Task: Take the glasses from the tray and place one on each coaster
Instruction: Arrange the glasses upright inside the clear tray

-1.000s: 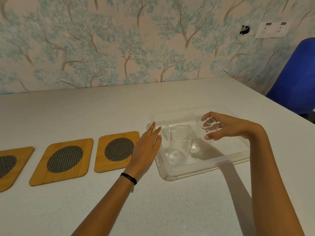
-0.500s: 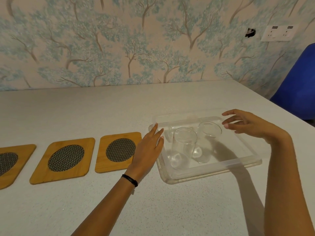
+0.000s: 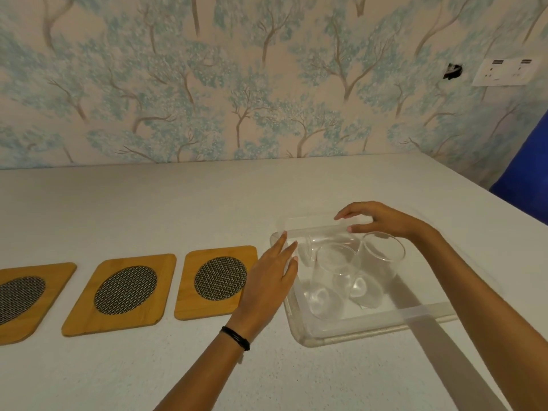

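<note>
A clear plastic tray (image 3: 361,327) lies on the white table at the right. Three clear glasses stand in it: a front one (image 3: 332,280), a right one (image 3: 376,271), and a third (image 3: 323,241) at the back, partly hidden behind them. My right hand (image 3: 382,218) hovers over the tray's far edge, fingers spread and curved above the back glass, holding nothing. My left hand (image 3: 269,277) lies flat against the tray's left rim, fingers apart. Three wooden coasters with dark mesh ovals sit in a row to the left: nearest (image 3: 216,281), middle (image 3: 123,293), and far left (image 3: 20,298), all bare.
The patterned wall runs along the table's far edge. A blue chair (image 3: 522,170) stands past the table's right corner. A wall socket (image 3: 504,72) is high on the right.
My right hand let go of the right glass, drew back to the right, then came in over the tray's far edge. My left hand stayed at the tray's left rim.
</note>
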Demonstrator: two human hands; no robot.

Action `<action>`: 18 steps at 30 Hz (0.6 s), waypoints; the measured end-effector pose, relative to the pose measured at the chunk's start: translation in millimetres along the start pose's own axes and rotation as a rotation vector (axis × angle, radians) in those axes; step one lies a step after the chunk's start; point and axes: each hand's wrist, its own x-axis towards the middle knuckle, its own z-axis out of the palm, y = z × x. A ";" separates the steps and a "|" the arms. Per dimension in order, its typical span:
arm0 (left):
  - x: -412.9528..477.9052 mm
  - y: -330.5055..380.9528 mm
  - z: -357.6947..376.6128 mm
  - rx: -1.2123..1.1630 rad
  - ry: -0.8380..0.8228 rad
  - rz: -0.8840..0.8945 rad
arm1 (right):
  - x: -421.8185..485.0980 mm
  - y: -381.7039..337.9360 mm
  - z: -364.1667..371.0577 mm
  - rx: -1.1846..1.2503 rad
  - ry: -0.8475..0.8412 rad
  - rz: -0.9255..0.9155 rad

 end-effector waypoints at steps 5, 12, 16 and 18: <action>-0.1 0.4 0.3 0.009 0.008 0.008 | 22.4 -5.6 -1.0 -0.109 -0.184 0.026; -0.1 2.2 -0.8 0.032 -0.004 -0.001 | 15.1 3.9 9.7 -0.062 -0.171 0.022; -0.6 3.2 -1.8 0.018 -0.004 -0.012 | 5.6 16.4 8.2 -0.041 -0.085 0.037; -0.7 3.3 -2.2 0.013 -0.004 -0.013 | -1.2 25.1 4.2 -0.075 -0.063 0.079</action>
